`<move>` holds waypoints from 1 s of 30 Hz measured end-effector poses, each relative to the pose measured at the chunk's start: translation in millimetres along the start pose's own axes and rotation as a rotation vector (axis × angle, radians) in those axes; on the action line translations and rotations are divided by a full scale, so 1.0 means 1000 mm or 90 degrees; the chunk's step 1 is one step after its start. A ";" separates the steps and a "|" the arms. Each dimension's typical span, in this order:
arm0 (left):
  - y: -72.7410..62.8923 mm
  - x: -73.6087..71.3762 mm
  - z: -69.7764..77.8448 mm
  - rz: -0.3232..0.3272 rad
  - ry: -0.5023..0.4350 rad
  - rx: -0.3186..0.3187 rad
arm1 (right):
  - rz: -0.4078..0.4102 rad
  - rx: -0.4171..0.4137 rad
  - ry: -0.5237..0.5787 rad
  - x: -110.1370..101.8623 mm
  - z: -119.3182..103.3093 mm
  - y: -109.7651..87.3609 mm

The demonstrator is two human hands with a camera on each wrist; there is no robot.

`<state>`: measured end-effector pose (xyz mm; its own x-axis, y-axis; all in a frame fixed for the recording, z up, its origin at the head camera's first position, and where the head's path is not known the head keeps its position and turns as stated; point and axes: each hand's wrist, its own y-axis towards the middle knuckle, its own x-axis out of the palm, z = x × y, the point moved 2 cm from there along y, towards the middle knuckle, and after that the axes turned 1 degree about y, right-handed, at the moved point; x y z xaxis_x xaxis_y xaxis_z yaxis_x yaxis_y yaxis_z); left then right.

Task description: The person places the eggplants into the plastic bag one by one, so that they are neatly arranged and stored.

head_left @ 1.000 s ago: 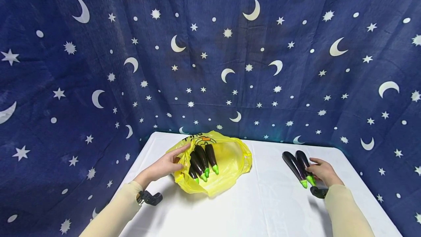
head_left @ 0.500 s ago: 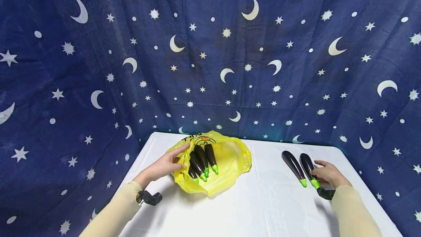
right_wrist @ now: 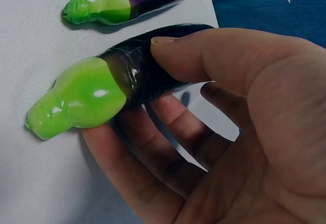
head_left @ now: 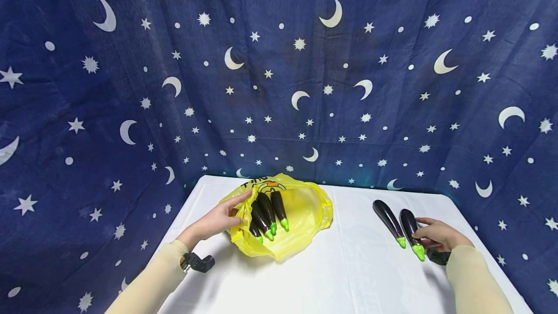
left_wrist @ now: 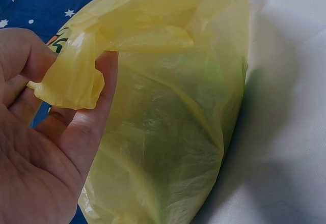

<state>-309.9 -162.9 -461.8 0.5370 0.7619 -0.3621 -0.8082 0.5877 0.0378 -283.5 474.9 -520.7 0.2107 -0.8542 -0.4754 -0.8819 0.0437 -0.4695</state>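
Observation:
My left hand (head_left: 216, 220) grips the left rim of a yellow plastic bag (head_left: 301, 236), which lies with its mouth facing me. The left wrist view shows a gathered piece of the bag (left_wrist: 74, 74) between thumb and fingers. Several dark eggplants (head_left: 264, 210) with green stem ends rest inside the bag. Over on the right, my right hand (head_left: 441, 236) holds one eggplant (head_left: 410, 227). Thumb on top and fingers underneath, it grasps the dark body near the green end (right_wrist: 84, 94). A second eggplant (head_left: 388, 219) lies just left of the held one.
A white-covered table (head_left: 348, 275) carries everything. Behind it and along the sides hangs a dark blue cloth (head_left: 279, 86) with moons and stars. A stretch of table lies between the bag and the eggplants on the right.
My right hand has moved right and towards me, drawing its eggplant away from the neighbouring one. The left hand and the bag have stayed in place.

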 end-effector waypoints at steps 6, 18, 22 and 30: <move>0.000 0.000 0.001 -0.003 -0.004 -0.002 | 0.000 -0.005 0.027 0.001 0.001 0.000; -0.001 0.001 0.000 0.004 0.001 -0.002 | 0.012 0.004 0.050 0.002 0.005 0.002; -0.001 0.002 0.000 0.004 -0.003 -0.004 | 0.012 0.000 0.048 0.002 0.005 0.002; -0.001 0.002 0.001 0.003 -0.002 -0.001 | 0.016 -0.009 0.057 0.003 0.003 0.000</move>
<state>-308.2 -161.8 -461.6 0.5339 0.7654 -0.3593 -0.8111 0.5837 0.0383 -281.1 473.7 -524.2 0.1497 -0.8960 -0.4181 -0.8923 0.0597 -0.4475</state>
